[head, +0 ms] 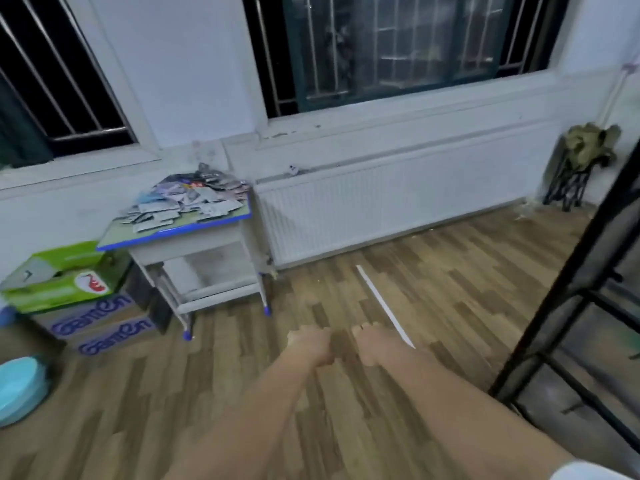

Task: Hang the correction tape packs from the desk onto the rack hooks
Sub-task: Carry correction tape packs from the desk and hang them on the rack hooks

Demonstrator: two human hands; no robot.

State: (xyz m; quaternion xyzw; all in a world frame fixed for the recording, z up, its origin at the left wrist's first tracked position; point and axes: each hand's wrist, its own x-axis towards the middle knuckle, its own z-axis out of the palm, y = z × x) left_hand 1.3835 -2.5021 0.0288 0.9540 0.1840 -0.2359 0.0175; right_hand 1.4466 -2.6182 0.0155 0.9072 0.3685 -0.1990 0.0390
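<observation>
Out in front of me, low over the wooden floor point(433, 271), my left hand point(310, 344) and right hand point(372, 346) hang side by side, close but not touching. Both have the fingers curled under into loose fists, and I see nothing held in either; the knuckles face away from me, so the palms stay hidden.

I judge that I carry them forward like this because I am between loads, ready to reach for the next pack.

The correction tape packs point(187, 199) lie in a loose, overlapping heap on the desk point(173, 233), which stands against the wall beside the radiator point(398, 209). That heap is well apart from my hands, up and to the left of them, nearer my left hand than my right. The pile is blurred, so I cannot tell one pack from another.

The rack point(568, 296), a dark frame, stands at my right edge of view, on the opposite side from the desk. I cannot make out its hooks or anything hanging there.

Stacked cardboard boxes point(90, 320) sit left of the desk.
</observation>
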